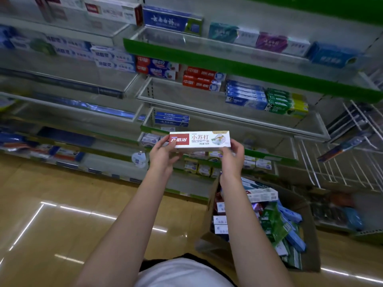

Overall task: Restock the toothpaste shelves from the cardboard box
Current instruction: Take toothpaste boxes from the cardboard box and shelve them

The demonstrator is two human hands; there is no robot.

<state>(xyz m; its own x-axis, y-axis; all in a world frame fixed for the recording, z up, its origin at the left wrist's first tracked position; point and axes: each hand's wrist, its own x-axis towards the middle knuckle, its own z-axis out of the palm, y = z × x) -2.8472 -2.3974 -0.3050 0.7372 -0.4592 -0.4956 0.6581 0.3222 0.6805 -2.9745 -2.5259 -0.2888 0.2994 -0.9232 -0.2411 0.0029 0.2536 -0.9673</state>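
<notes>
Head view: at the left of the frame, blurred shelves carry rows of blue and white toothpaste cartons, and the tan floor below them shines with streaks of light. Toward the centre, the left hand grips the red-printed end of a white toothpaste box, thumb on the front face and fingers curled behind it. The box is held level in the air in front of the lower middle shelves, its long side across the frame. The right hand holds the other end, thumb on top near the corner and fingers wrapped under and behind. Above the box, red cartons sit in a stack on a middle shelf, with blue and green cartons to their right. At the lower right, an open cardboard box stands on the floor, filled with jumbled white, green and blue toothpaste cartons. At the far right, white wire racks stand.
</notes>
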